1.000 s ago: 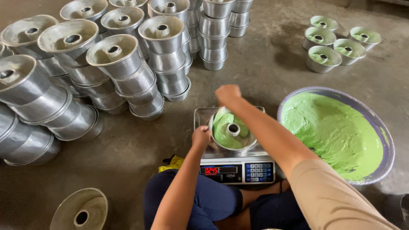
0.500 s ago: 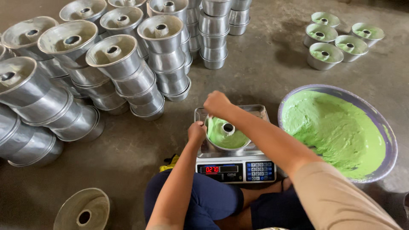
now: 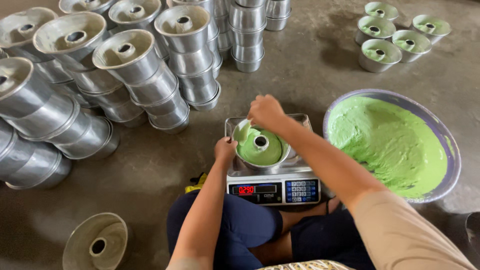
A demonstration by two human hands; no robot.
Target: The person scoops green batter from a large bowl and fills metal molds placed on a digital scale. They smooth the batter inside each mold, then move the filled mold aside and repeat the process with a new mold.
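The ring tin (image 3: 260, 147) of green batter (image 3: 264, 150) sat on the scale (image 3: 272, 186). The left hand (image 3: 225, 149) steadied its near-left rim, fingers curled against it. The right hand (image 3: 266, 112) hovered at the far rim, fingers bunched; whether pinching anything, I could not tell. Advice: add batter gradually from the basin (image 3: 452, 150), tin kept centred.

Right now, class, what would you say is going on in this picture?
A person sits on the floor at a digital scale. The left hand steadies a metal ring mould on the scale, part filled with green batter. The right hand is over the mould's far rim, apparently scraping batter in. A large bowl of green batter sits to the right, four filled moulds stand beyond it, and stacks of empty moulds fill the left.
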